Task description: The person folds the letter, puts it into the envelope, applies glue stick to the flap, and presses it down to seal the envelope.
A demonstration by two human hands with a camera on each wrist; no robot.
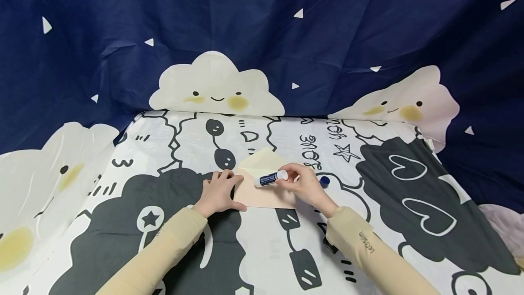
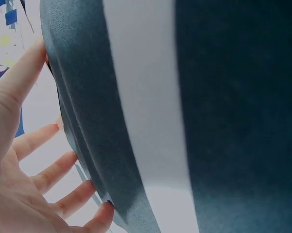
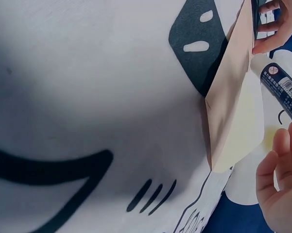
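The right hand [image 1: 303, 183] pinches the glue stick [image 1: 269, 179] over the envelope [image 1: 266, 197], which lies open on the cloth [image 1: 262, 249]; the left hand [image 1: 219, 192], spread, touches its left edge. Gluing seems in hand; next calls for light, even strokes. The cap [image 1: 324, 181] lies rightward.

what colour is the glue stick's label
The glue stick's label is dark blue with white print, clearest in the right wrist view.

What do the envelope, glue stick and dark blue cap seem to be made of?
Envelope: likely matte paper, from its thin, creased flap. Glue stick: probably smooth plastic, given its rigid, rounded shape. Dark blue cap: perhaps plastic; too small to confirm.
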